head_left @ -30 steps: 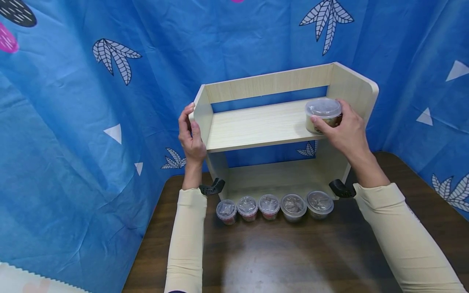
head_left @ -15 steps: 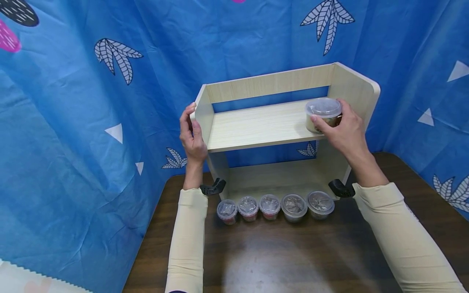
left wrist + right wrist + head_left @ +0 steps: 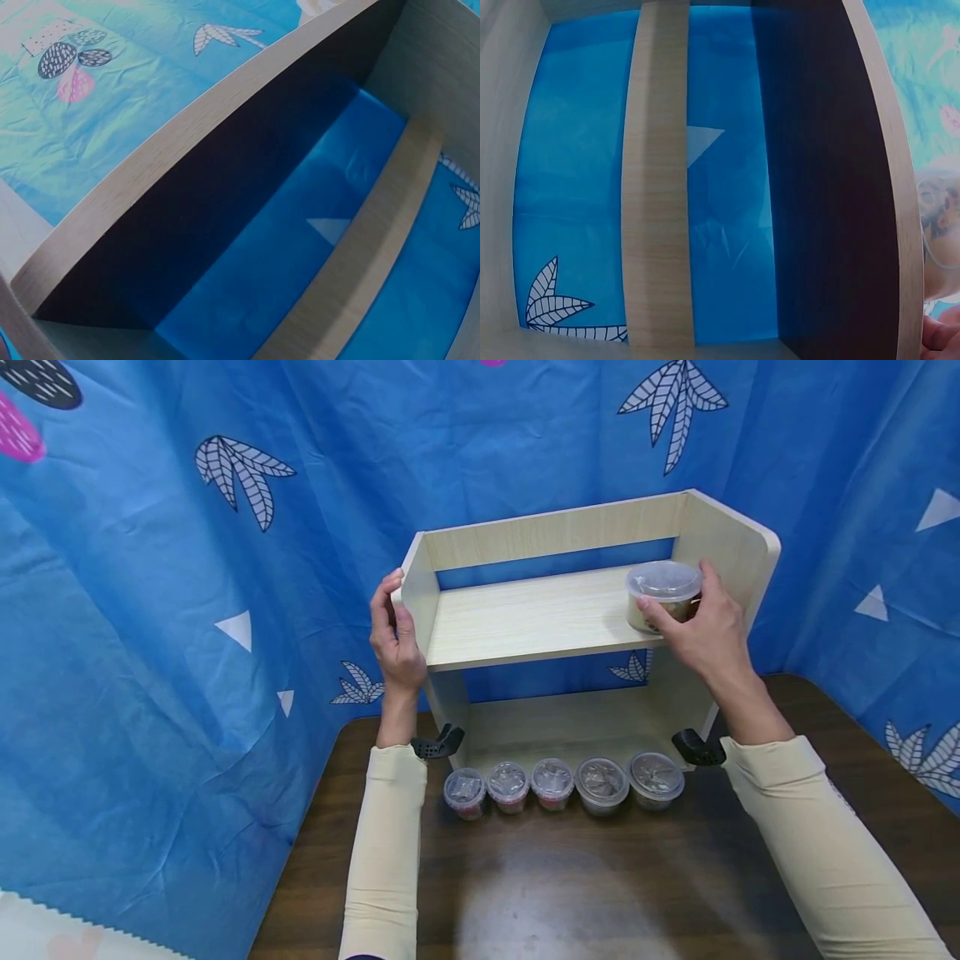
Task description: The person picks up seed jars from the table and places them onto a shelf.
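Note:
A pale wooden two-tier shelf (image 3: 525, 614) stands on the dark table. My left hand (image 3: 397, 643) grips the front edge of its left side panel, with the thumb on one side and fingers on the other. On the upper board, near the right panel, sits a round clear-lidded plastic tub (image 3: 660, 597), upright; its contents look partly brownish. My right hand (image 3: 705, 627) holds this tub between thumb and fingers. The right wrist view catches part of the tub (image 3: 939, 225) and some fingers (image 3: 943, 337) beyond the board's edge. No left fingers are distinguishable in the left wrist view.
Several small lidded cups stand in a row before the shelf: reddish ones such as the left cup (image 3: 464, 793), and larger ones such as the right cup (image 3: 656, 781). Blue patterned cloth (image 3: 225, 693) hangs around the dark wooden table (image 3: 562, 885).
The head view has shifted very slightly. Both hands, the tub and the cups keep their places.

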`<control>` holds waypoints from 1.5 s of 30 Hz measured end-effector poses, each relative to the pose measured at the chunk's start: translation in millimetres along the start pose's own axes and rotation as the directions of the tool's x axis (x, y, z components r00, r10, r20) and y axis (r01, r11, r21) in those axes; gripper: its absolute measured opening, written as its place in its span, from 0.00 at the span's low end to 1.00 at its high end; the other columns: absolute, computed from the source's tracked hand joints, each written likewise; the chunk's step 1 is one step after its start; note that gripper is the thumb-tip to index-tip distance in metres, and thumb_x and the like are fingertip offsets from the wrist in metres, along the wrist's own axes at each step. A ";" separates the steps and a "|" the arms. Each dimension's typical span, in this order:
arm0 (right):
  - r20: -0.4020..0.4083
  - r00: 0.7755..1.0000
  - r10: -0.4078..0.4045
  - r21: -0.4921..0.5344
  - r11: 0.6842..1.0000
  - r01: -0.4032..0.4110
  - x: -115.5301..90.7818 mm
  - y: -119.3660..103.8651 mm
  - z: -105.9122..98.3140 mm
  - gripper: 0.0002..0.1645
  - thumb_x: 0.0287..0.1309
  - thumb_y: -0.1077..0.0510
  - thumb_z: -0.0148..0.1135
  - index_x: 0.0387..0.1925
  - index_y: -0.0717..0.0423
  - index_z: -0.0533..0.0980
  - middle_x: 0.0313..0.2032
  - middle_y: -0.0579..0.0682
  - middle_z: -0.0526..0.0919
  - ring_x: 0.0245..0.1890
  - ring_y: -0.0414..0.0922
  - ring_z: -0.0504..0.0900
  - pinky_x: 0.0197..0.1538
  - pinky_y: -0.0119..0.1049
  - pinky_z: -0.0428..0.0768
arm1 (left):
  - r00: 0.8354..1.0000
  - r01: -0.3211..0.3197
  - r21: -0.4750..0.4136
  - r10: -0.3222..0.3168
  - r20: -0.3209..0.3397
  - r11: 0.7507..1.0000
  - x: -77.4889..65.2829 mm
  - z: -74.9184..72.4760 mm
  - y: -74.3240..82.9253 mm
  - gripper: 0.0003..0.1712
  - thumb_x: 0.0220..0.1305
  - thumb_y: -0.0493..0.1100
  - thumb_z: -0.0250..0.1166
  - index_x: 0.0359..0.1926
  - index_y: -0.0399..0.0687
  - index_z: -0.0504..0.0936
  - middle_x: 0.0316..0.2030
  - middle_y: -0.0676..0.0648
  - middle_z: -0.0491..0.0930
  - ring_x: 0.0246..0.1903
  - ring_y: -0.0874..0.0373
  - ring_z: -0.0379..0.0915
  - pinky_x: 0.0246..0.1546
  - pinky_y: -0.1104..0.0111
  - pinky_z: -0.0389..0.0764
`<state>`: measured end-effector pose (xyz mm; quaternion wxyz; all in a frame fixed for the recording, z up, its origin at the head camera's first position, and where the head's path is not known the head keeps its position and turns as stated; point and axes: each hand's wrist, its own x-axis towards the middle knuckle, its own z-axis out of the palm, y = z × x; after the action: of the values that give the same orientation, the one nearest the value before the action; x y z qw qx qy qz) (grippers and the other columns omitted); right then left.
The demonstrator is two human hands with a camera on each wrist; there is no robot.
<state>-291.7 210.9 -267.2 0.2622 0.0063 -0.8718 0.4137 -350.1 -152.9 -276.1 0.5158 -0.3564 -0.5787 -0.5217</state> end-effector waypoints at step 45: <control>-0.107 0.989 -0.100 -0.023 0.995 0.098 -52.5 13.4 -18.6 0.55 0.57 0.42 0.67 0.77 0.52 0.51 0.59 0.66 0.73 0.58 0.64 0.72 0.62 0.65 0.67 | 0.999 0.038 0.029 -0.037 -0.016 0.999 7.6 6.4 33.2 0.19 0.64 0.22 0.41 0.56 0.20 0.64 0.57 0.21 0.66 0.56 0.29 0.66 0.58 0.57 0.73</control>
<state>-241.1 222.4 -291.4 0.3294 0.0249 -0.8584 0.3924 -321.7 -141.0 -260.4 0.5157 -0.3338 -0.5886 -0.5255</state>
